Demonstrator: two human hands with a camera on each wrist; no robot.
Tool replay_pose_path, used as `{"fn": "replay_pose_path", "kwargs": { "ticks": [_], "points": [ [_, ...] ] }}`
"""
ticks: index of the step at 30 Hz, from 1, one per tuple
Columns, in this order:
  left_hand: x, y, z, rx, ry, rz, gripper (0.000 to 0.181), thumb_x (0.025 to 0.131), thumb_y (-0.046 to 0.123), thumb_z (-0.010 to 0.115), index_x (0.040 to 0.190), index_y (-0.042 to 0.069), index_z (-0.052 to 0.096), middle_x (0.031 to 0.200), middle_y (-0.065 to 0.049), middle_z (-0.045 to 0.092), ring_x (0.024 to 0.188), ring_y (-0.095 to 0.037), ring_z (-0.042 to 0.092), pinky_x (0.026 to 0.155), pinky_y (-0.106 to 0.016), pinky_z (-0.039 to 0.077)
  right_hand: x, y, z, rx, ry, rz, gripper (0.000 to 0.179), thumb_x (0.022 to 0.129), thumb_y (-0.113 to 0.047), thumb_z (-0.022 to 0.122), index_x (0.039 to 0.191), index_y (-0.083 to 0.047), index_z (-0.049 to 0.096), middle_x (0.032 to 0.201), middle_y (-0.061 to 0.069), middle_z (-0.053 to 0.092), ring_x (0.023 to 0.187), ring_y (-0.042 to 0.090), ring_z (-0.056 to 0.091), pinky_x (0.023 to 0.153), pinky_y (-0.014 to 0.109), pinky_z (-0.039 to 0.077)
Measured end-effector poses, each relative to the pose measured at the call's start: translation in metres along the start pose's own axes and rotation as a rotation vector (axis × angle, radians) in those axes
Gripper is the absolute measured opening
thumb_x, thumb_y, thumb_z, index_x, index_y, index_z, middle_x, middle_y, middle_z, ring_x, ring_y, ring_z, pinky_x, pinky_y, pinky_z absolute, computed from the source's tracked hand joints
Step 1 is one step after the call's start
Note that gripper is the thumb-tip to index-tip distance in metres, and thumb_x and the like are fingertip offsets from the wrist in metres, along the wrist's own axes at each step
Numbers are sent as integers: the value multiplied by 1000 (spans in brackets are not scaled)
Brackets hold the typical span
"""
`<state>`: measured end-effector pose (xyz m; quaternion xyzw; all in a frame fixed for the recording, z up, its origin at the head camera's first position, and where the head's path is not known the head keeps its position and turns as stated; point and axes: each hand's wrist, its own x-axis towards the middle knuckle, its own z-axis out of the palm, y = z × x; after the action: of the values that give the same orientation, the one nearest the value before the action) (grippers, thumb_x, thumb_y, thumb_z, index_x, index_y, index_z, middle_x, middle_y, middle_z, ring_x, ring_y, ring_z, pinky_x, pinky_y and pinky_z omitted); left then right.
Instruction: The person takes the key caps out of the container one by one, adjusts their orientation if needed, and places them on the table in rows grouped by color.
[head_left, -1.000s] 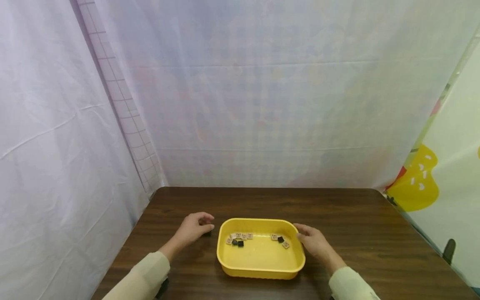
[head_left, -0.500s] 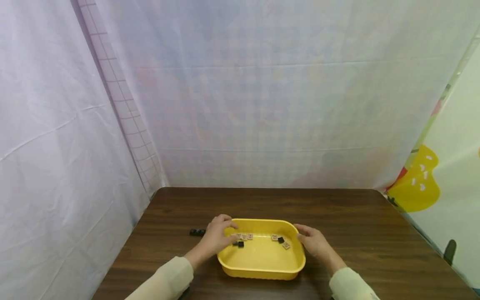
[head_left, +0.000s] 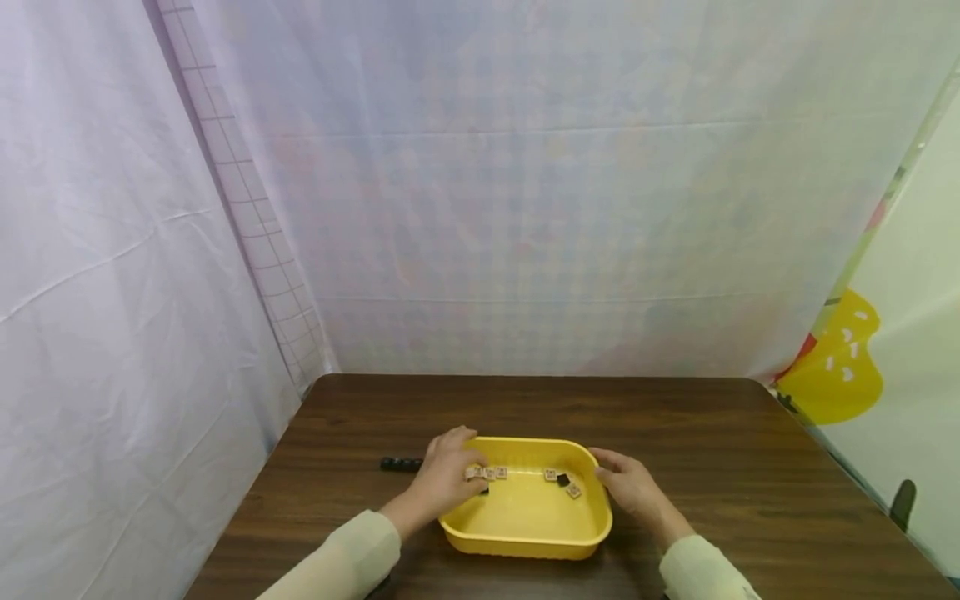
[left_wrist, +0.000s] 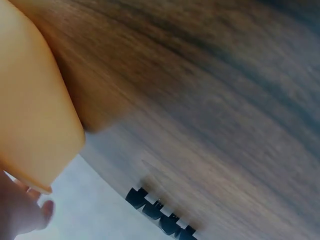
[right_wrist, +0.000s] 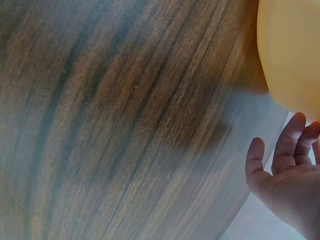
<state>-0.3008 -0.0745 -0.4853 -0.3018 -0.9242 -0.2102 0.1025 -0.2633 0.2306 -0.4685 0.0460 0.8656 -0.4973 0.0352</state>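
A yellow plastic tray (head_left: 525, 547) stands on the dark wooden table, with small square tiles inside, some pale with dark marks and some black. My left hand (head_left: 444, 477) reaches over its left rim, fingers and thumb apart around the tiles there. Pale tiles (head_left: 489, 473) show by the fingertips; a black tile (head_left: 484, 491) is mostly covered by the thumb. In the left wrist view my left hand (left_wrist: 22, 210) is largely hidden by the tray wall. At the tray's right rim, my right hand (head_left: 632, 483) rests its loosely extended fingers against the outside.
Left of the tray lies a row of black tiles (head_left: 400, 464) on the table (head_left: 712, 442); the row (left_wrist: 159, 214) shows at the table edge in the left wrist view. Two pale tiles and a black tile (head_left: 563, 480) lie in the tray's right part. A white curtain (head_left: 525, 208) hangs behind.
My left hand has moved right from beside the black row into the tray's left side, uncovering that row and covering some tiles. My right hand has stayed at the right rim.
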Motion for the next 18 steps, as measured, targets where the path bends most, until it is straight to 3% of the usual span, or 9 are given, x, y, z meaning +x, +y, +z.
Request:
{"fn": "replay_pose_path", "kwargs": {
  "ticks": [4,8,14,18],
  "points": [
    [1,3,-1,42,38,58,22,86,26,78,105,15,76,122,-3,59,111,-21,52,96,-42,42,0,-1,0,-3,-2,2,43,101,-8,47,142,7,47,143,32,44,130,49,42,104,58,37],
    [3,5,-2,-16,-14,82,23,86,20,78,107,10,74,104,0,62,91,-13,56,81,-30,49,1,-1,0,-13,-3,2,43,101,-8,47,142,7,46,143,32,44,131,49,41,105,59,36],
    [10,11,-2,-10,-128,39,28,83,17,79,106,4,74,100,-3,69,92,-14,60,85,-31,50,1,-1,-1,-24,-7,2,43,102,-9,47,142,6,47,144,32,43,132,50,40,105,59,36],
    [16,15,1,28,-167,-13,18,79,14,80,94,6,76,85,2,68,80,-10,57,80,-28,49,2,-1,-1,-26,-10,17,44,102,-10,47,143,6,46,145,31,42,132,50,40,105,60,35]
  ]
}}
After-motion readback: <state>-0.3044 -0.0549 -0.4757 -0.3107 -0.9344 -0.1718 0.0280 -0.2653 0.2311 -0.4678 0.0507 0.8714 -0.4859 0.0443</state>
